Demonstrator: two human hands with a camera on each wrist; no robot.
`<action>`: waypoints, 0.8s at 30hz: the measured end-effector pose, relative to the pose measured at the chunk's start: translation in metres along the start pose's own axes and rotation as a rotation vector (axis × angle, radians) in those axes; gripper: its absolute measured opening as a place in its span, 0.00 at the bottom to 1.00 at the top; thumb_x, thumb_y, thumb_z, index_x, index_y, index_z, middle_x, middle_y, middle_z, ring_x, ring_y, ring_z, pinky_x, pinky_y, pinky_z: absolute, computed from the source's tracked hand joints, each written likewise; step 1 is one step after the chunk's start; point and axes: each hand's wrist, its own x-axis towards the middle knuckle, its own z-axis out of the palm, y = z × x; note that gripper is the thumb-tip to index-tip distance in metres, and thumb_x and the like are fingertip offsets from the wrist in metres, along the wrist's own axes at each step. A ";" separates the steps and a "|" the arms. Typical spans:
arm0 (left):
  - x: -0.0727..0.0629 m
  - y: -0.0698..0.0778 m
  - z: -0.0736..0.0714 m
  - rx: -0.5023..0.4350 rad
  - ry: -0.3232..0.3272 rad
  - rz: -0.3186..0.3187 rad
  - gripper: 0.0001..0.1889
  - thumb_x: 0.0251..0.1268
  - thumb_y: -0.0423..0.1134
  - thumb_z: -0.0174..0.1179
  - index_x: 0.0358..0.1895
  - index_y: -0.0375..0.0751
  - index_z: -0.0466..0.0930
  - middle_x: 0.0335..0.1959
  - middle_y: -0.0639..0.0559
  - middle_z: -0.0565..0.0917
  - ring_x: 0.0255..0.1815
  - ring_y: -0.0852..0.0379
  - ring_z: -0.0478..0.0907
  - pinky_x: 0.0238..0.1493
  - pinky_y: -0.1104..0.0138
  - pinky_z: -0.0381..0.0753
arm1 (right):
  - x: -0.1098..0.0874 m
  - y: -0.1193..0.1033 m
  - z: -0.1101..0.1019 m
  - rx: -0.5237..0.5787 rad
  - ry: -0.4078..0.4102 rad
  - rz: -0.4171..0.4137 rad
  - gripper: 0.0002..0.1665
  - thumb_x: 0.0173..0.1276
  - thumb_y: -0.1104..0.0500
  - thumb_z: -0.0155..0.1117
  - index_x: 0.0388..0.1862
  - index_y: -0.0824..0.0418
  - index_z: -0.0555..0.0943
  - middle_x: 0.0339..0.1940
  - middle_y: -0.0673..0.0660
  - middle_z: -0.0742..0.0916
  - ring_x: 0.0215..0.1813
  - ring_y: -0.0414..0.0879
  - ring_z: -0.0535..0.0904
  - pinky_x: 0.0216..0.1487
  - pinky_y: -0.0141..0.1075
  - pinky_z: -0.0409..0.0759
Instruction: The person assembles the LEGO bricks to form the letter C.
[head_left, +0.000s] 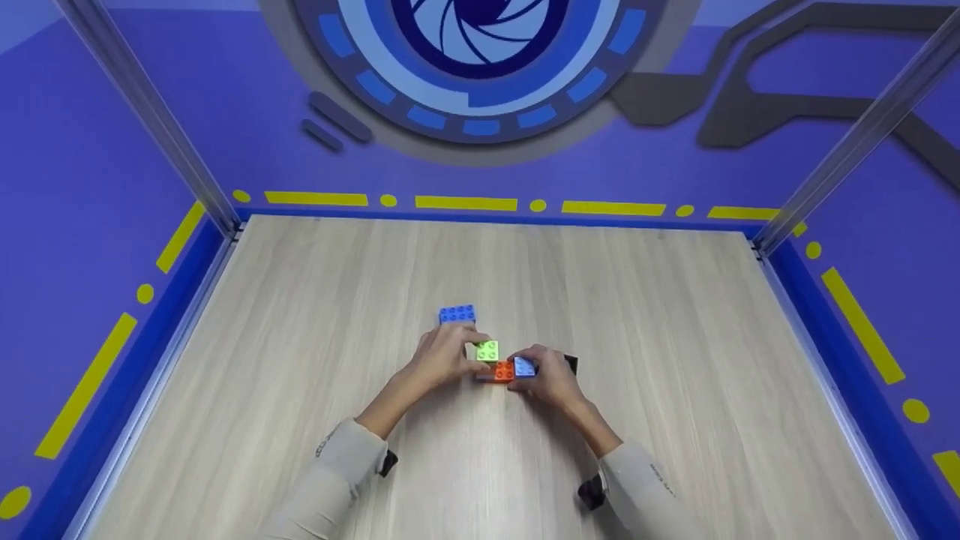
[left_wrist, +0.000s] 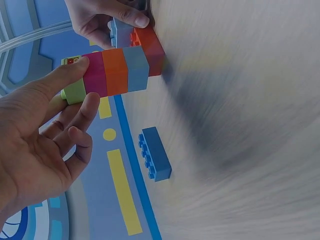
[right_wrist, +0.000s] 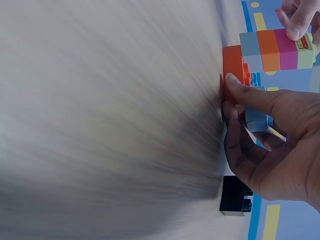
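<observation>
In the head view my left hand pinches the lime green top brick of a tower between thumb and fingers. Below the lime green, the tower has a magenta brick, an orange brick and a light blue brick. The tower's bottom meets the left end of a longer red-orange brick lying on the table. My right hand grips this long brick, thumb on its near side. Another light blue brick sits on its right end, between the right hand's thumb and fingers.
A blue eight-stud brick lies on the wooden table just beyond my left hand. To the right of my right hand stands a black brick, partly hidden in the head view. Blue-purple panels with yellow marks wall the table's back and sides.
</observation>
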 end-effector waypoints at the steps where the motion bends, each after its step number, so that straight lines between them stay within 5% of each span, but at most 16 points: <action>1: -0.001 0.000 0.000 -0.002 0.001 0.000 0.24 0.54 0.45 0.78 0.55 0.43 0.88 0.48 0.47 0.88 0.46 0.49 0.84 0.42 0.54 0.83 | 0.000 -0.001 0.000 0.001 0.001 -0.006 0.22 0.51 0.65 0.83 0.47 0.61 0.89 0.46 0.58 0.90 0.52 0.52 0.84 0.62 0.51 0.79; 9: -0.003 -0.008 -0.004 -0.021 0.029 0.006 0.22 0.52 0.43 0.79 0.52 0.42 0.89 0.44 0.49 0.87 0.39 0.56 0.79 0.39 0.58 0.80 | 0.004 -0.008 0.005 0.028 -0.010 -0.023 0.23 0.53 0.65 0.82 0.49 0.62 0.88 0.47 0.59 0.89 0.52 0.52 0.83 0.62 0.51 0.79; 16: -0.011 -0.018 0.010 -0.168 0.056 0.032 0.24 0.54 0.44 0.78 0.55 0.44 0.85 0.54 0.46 0.87 0.46 0.46 0.84 0.44 0.56 0.80 | 0.001 -0.003 0.002 0.034 -0.010 -0.030 0.23 0.53 0.65 0.82 0.50 0.62 0.88 0.47 0.59 0.89 0.52 0.52 0.83 0.62 0.51 0.79; 24: -0.016 -0.028 0.027 -0.275 -0.022 0.019 0.24 0.58 0.46 0.76 0.57 0.42 0.83 0.46 0.48 0.89 0.28 0.67 0.76 0.30 0.73 0.74 | -0.007 0.004 0.002 0.022 -0.018 -0.090 0.24 0.54 0.65 0.81 0.51 0.62 0.87 0.49 0.60 0.89 0.54 0.53 0.84 0.61 0.51 0.80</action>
